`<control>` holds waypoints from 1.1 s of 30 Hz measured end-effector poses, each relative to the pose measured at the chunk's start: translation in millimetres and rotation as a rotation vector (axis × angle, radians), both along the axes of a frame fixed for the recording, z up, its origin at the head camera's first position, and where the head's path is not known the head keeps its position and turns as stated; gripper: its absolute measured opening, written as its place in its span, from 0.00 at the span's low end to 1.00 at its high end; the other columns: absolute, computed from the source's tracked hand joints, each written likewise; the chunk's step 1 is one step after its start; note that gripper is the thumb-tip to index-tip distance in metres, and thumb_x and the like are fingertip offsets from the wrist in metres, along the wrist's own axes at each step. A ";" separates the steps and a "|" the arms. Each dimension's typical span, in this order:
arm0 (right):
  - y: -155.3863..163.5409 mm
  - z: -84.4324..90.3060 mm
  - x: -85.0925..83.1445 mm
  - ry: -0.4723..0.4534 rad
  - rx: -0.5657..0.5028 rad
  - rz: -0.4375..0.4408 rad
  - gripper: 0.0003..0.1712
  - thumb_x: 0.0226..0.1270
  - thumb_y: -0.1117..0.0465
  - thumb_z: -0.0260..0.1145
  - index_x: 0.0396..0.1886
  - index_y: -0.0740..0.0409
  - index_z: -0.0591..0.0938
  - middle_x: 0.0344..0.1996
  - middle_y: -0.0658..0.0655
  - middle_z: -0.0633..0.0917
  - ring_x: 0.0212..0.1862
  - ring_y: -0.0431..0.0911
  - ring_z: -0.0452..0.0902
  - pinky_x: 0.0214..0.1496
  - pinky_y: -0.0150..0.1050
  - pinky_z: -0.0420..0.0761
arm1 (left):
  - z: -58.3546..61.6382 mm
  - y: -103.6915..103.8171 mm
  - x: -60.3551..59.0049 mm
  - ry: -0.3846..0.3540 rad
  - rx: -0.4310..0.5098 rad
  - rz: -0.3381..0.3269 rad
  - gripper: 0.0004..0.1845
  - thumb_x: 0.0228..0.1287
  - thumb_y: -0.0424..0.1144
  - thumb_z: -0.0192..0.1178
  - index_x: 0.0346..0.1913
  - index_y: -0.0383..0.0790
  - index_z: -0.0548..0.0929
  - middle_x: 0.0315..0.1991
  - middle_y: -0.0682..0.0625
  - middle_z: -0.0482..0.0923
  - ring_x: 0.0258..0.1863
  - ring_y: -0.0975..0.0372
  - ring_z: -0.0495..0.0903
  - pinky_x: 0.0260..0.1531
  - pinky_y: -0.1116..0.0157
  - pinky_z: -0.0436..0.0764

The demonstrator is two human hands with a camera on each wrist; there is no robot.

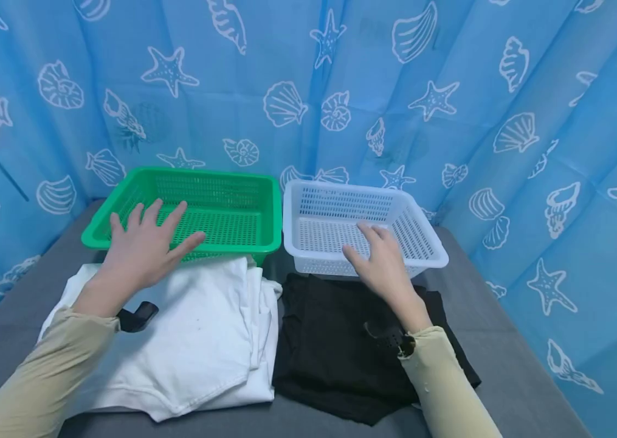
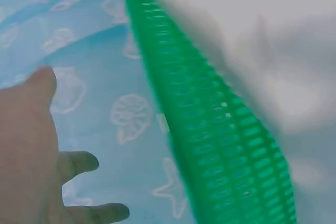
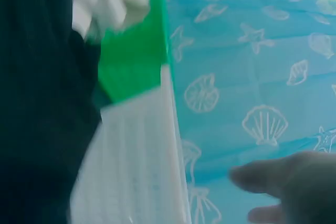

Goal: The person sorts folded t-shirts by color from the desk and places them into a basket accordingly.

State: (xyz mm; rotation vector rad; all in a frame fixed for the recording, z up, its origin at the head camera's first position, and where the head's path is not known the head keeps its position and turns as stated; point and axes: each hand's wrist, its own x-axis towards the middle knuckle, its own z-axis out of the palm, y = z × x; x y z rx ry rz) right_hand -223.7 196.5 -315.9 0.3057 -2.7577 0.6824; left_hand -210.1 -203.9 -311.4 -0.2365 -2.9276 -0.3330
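The left hand [image 1: 141, 252] is held spread, the right hand [image 1: 382, 261] seemingly relaxed, above the green basket [image 1: 264, 210] and white basket [image 1: 428, 243]; either light basket could be knocked off its cloth pile.

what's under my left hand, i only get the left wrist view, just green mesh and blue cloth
Observer: Your left hand is open, fingers spread, over the near rim of the green basket, above the white pile.
Operator: anything in that basket
Observer: No, nothing shows inside it.
Operator: where's the other hand
Observer: The right hand is open over the near rim of a white basket, which stands just right of the green one.
Operator: and below that one
Observer: A black pile lies in front of the white basket, beside the white pile.
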 end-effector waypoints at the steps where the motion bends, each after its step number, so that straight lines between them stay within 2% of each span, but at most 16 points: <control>1: -2.8 -1.7 3.4 0.036 -0.055 0.028 0.34 0.72 0.51 0.63 0.70 0.64 0.69 0.66 0.70 0.68 0.68 0.63 0.60 0.65 0.63 0.60 | 2.5 -1.0 4.3 0.010 0.023 -0.012 0.49 0.67 0.75 0.33 0.79 0.43 0.51 0.73 0.26 0.46 0.68 0.28 0.43 0.57 0.26 0.36; 5: -16.5 -7.6 14.6 0.109 -0.238 0.119 0.25 0.70 0.57 0.65 0.64 0.62 0.77 0.60 0.63 0.76 0.62 0.57 0.70 0.60 0.57 0.71 | 10.3 -10.7 23.7 0.017 0.126 -0.059 0.43 0.73 0.67 0.37 0.76 0.37 0.59 0.71 0.27 0.52 0.67 0.31 0.51 0.59 0.30 0.50; 9: -31.3 -11.6 23.6 0.070 -0.419 0.216 0.20 0.70 0.59 0.66 0.59 0.60 0.81 0.55 0.58 0.81 0.56 0.52 0.77 0.53 0.53 0.78 | 10.4 -31.5 42.3 0.018 0.225 -0.067 0.34 0.77 0.59 0.43 0.69 0.33 0.70 0.68 0.28 0.59 0.65 0.32 0.57 0.53 0.30 0.60; 12: -41.2 -13.4 29.2 -0.041 -0.546 0.283 0.18 0.71 0.60 0.65 0.58 0.58 0.82 0.52 0.56 0.83 0.54 0.49 0.78 0.53 0.51 0.79 | 3.1 -50.4 53.3 0.027 0.303 -0.042 0.30 0.78 0.55 0.46 0.65 0.31 0.74 0.64 0.29 0.65 0.62 0.33 0.62 0.48 0.33 0.66; 14: -46.9 -14.9 31.3 -0.129 -0.603 0.315 0.17 0.72 0.60 0.63 0.58 0.57 0.82 0.52 0.56 0.83 0.53 0.46 0.78 0.53 0.48 0.79 | -4.0 -61.7 58.3 0.011 0.345 -0.006 0.31 0.78 0.55 0.45 0.65 0.31 0.74 0.62 0.29 0.68 0.59 0.33 0.65 0.46 0.36 0.69; 18: -56.7 -18.1 31.9 -0.290 -0.734 0.380 0.17 0.73 0.62 0.62 0.59 0.61 0.81 0.52 0.60 0.83 0.54 0.49 0.78 0.53 0.46 0.79 | -20.3 -79.9 60.5 -0.039 0.379 0.089 0.34 0.77 0.57 0.44 0.64 0.28 0.74 0.60 0.27 0.70 0.56 0.32 0.68 0.43 0.38 0.72; 21: -62.8 -20.6 31.7 -0.391 -0.842 0.420 0.18 0.74 0.62 0.62 0.58 0.65 0.80 0.53 0.63 0.82 0.55 0.55 0.78 0.54 0.45 0.79 | -31.1 -91.5 57.8 -0.057 0.369 0.133 0.35 0.77 0.58 0.44 0.63 0.27 0.75 0.60 0.25 0.69 0.55 0.31 0.67 0.41 0.36 0.70; 26: -75.3 -25.9 32.7 -0.541 -0.974 0.467 0.17 0.74 0.63 0.62 0.57 0.68 0.80 0.53 0.63 0.81 0.56 0.61 0.76 0.56 0.50 0.78 | -50.9 -111.5 55.3 -0.013 0.400 0.133 0.31 0.78 0.52 0.45 0.64 0.24 0.72 0.61 0.22 0.64 0.60 0.27 0.59 0.51 0.31 0.60; 29: -86.0 -32.5 30.7 -0.603 -0.980 0.464 0.17 0.74 0.63 0.61 0.57 0.67 0.81 0.55 0.63 0.81 0.56 0.61 0.76 0.57 0.52 0.77 | -63.0 -121.9 53.7 -0.121 0.453 0.159 0.36 0.78 0.56 0.43 0.69 0.25 0.65 0.66 0.20 0.56 0.63 0.25 0.51 0.53 0.29 0.56; 31: -93.7 -38.1 28.3 -0.631 -0.948 0.462 0.18 0.74 0.62 0.61 0.57 0.67 0.80 0.56 0.64 0.80 0.57 0.61 0.76 0.57 0.52 0.77 | -68.6 -126.7 52.0 -0.248 0.490 0.167 0.40 0.76 0.61 0.42 0.73 0.27 0.59 0.69 0.20 0.49 0.64 0.24 0.47 0.51 0.28 0.56; 33: -100.5 -42.9 26.6 -0.659 -0.902 0.452 0.19 0.74 0.61 0.61 0.58 0.66 0.80 0.56 0.63 0.80 0.56 0.58 0.77 0.57 0.50 0.77 | -72.3 -128.2 51.3 -0.338 0.525 0.165 0.43 0.74 0.64 0.41 0.75 0.30 0.57 0.70 0.21 0.44 0.65 0.24 0.44 0.50 0.28 0.57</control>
